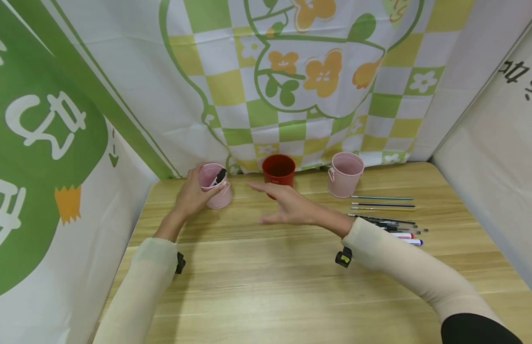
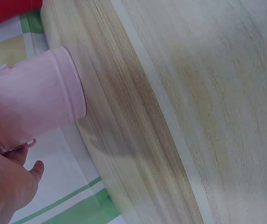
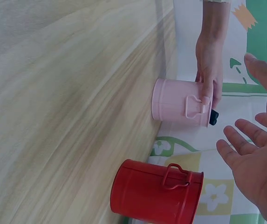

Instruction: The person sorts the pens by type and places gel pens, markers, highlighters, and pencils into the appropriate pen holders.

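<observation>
My left hand point(image 1: 193, 195) holds the left pink bucket point(image 1: 219, 198) by its rim, the thumb across the near side. A black-ended item point(image 1: 220, 176) with a white part leans inside that bucket; in the right wrist view only its dark end point(image 3: 213, 117) pokes past the rim. My right hand point(image 1: 289, 205) hangs in the air with thumb and fingers spread, nothing between them. In the head view it overlaps the lower front of the red bucket point(image 1: 279, 177). The right wrist view has the red bucket point(image 3: 154, 192) apart from the fingers.
Another pink bucket point(image 1: 344, 177) stands at the back right of the wooden table point(image 1: 257, 286). In front of it lie pencils point(image 1: 383, 205), several dark pens point(image 1: 384, 222) and white markers point(image 1: 414, 241), partly behind my right sleeve. A patterned cloth point(image 1: 231, 100) hangs along the back edge.
</observation>
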Motion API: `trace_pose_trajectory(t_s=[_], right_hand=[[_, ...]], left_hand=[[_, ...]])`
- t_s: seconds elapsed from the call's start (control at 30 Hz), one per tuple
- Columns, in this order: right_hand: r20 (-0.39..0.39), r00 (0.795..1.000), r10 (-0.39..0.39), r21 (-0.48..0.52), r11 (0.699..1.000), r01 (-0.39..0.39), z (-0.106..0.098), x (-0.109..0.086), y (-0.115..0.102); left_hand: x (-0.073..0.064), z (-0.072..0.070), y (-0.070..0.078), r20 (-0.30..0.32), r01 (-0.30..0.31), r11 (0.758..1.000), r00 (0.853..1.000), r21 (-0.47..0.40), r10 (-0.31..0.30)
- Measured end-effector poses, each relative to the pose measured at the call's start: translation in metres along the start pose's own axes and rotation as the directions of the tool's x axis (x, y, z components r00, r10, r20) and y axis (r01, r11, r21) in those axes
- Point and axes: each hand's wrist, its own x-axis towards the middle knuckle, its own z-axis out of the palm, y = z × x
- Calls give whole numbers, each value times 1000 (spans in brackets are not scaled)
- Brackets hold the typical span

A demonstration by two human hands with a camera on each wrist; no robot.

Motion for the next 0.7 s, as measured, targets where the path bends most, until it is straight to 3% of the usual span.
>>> trace_pose_trajectory(t_s=[0.23, 0.7], right_hand=[[24, 1000, 9, -24, 1000, -9, -3, -11, -2], [70, 997, 35, -48, 998, -32, -11, -37, 0]], left_hand=[[-1, -2, 0, 5, -39, 999, 999, -19, 39], [-2, -2, 1, 3, -28, 1000, 1000, -14, 28]])
